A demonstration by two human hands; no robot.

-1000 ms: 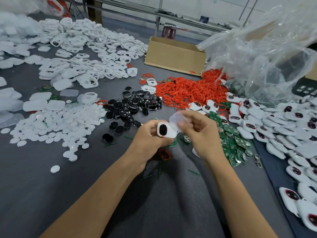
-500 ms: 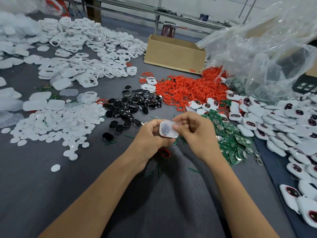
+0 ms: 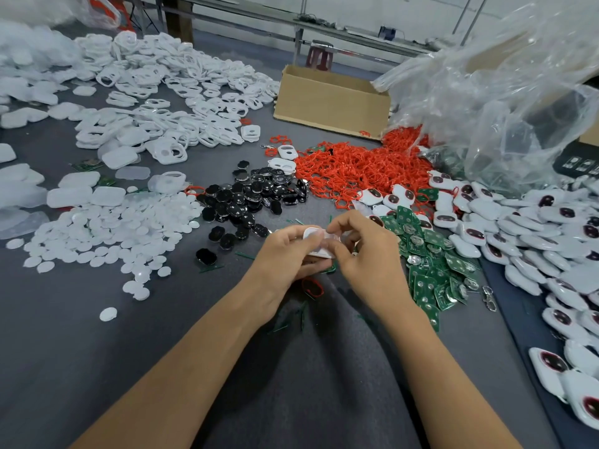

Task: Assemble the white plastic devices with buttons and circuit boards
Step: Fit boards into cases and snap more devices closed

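Both hands meet over the grey table's middle around one small white plastic device (image 3: 316, 242). My left hand (image 3: 285, 254) grips it from the left and below. My right hand (image 3: 363, 251) pinches its right side with thumb and fingertips, and a translucent cover lies on top of it. Most of the device is hidden by my fingers. Black buttons (image 3: 256, 199) lie in a heap just beyond the hands. Green circuit boards (image 3: 431, 260) are piled to the right. One red ring (image 3: 312, 288) lies under my wrists.
White round discs (image 3: 107, 234) spread at the left, white shells (image 3: 155, 102) behind them. A heap of red rings (image 3: 363, 170), a cardboard box (image 3: 330, 105) and a clear plastic bag (image 3: 505, 102) stand at the back right. Assembled white devices (image 3: 544, 234) cover the right side.
The translucent cover in my right hand came down onto the device, hiding its black button. Both hands closed in tighter around it and sank slightly toward the table.
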